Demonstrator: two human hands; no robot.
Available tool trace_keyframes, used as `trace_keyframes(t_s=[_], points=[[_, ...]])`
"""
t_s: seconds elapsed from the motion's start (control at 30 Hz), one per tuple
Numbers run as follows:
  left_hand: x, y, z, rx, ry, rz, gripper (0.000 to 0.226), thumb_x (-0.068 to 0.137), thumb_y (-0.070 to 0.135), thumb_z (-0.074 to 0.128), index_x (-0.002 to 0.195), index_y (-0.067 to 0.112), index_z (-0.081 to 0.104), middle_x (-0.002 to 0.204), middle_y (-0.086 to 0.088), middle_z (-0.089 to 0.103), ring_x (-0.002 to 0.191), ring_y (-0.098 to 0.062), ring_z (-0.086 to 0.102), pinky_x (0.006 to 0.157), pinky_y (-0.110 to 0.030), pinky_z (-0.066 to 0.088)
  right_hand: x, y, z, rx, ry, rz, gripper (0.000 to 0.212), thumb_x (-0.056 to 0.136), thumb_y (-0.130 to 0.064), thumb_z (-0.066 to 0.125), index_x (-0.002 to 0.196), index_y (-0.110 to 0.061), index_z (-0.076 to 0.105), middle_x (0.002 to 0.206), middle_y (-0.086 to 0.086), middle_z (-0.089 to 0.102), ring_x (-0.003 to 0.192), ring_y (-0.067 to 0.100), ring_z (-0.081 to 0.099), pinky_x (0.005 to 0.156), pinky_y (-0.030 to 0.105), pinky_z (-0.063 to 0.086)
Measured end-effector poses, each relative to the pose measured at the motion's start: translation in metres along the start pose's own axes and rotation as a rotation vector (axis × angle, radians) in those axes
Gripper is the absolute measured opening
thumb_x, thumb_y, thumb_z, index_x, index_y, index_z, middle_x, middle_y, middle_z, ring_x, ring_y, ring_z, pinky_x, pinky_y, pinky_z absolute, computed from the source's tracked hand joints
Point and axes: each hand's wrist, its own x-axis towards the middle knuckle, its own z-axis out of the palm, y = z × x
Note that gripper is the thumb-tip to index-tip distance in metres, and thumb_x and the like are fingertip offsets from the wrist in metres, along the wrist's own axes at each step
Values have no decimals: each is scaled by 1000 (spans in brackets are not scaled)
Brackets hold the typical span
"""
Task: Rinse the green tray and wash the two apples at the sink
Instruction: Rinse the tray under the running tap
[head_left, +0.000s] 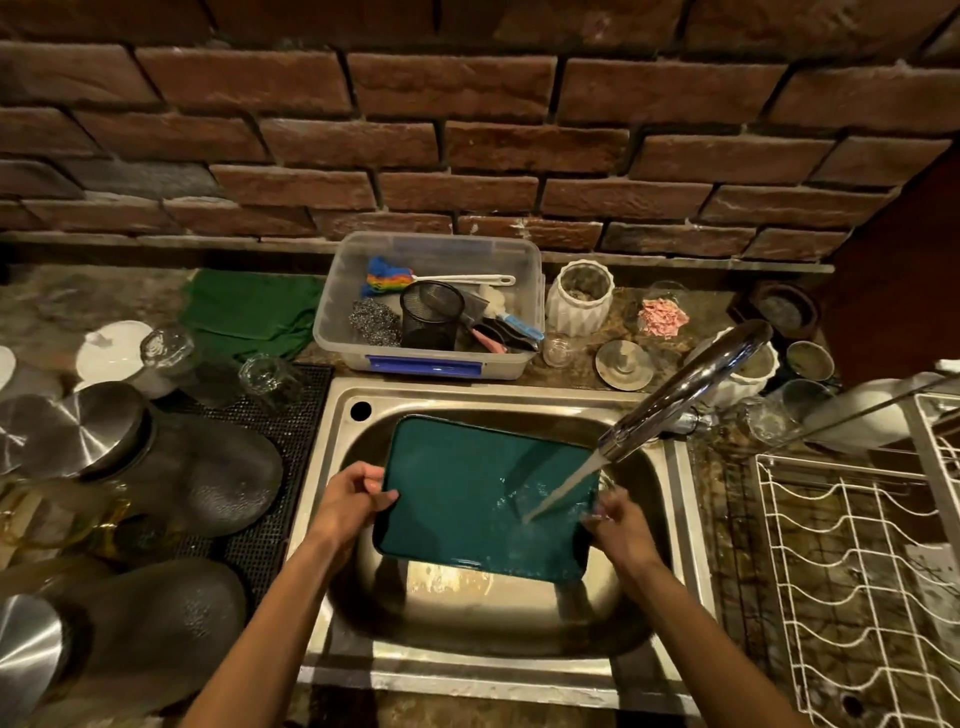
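Note:
The green tray (457, 493) is held tilted over the steel sink (488, 613). My left hand (350, 501) grips its left edge, thumb on top. At the tray's right edge, my right hand (618, 525) holds on, partly blurred by splashing. Water runs from the chrome faucet (685, 389) onto the tray's right side. No apples are in view.
A clear plastic box (431, 306) of brushes and scourers stands behind the sink. Upturned glasses, lids and dark plates crowd the mat (270, 509) at left. A white wire dish rack (857, 571) sits at right. White jars and glasses stand behind the faucet.

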Motion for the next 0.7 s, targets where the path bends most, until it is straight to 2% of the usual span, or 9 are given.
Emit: trace_keyframes(t_s=[0.13,0.33,0.43,0.5,0.57,0.6,0.7], points=[[-4,-18,18,20,40,-96,42,87,-20,57,70,15,40,80,-10,51,78,-23,54,63,-33,48,-14,-24,-17,-25,21,-92,16,94,1,59,103,-11,63,112,16,68,108,32,64,97,52,54],[-11,-37,37,61,-19,-256,43,91,-13,58,70,18,38,80,-8,55,70,-17,54,58,-27,40,-21,-46,-34,-163,-8,-111,15,93,2,59,103,-8,64,93,11,70,97,30,67,90,48,57],[-13,-36,32,133,-51,-281,36,91,-12,59,74,16,43,78,-9,58,67,-17,54,44,-21,44,-15,-47,-37,-236,-52,-30,11,93,-4,63,104,-6,62,97,13,69,89,25,67,68,36,57],[-14,-30,25,208,-72,-275,27,91,-10,60,80,12,49,74,-10,59,63,-17,54,40,-18,40,-10,-42,-36,-267,-91,23,6,93,-3,63,91,-7,60,89,12,67,76,20,65,57,30,54],[-13,-22,17,232,-92,-254,25,91,-10,60,79,10,50,71,-11,58,61,-18,54,44,-19,40,-3,-30,-33,-284,-124,78,7,95,1,59,89,-4,60,85,13,64,71,18,62,58,30,53],[-11,-17,12,219,-100,-241,28,90,-13,59,76,10,49,70,-11,56,61,-19,54,48,-22,43,0,-22,-31,-312,-146,100,5,95,2,57,95,2,62,86,14,65,71,19,61,57,29,51],[-8,-4,2,162,-84,-193,36,85,-19,58,74,13,46,71,-9,54,65,-21,54,62,-30,43,10,5,-19,-414,-191,140,19,97,2,53,111,9,63,86,18,66,68,21,61,54,27,48]])
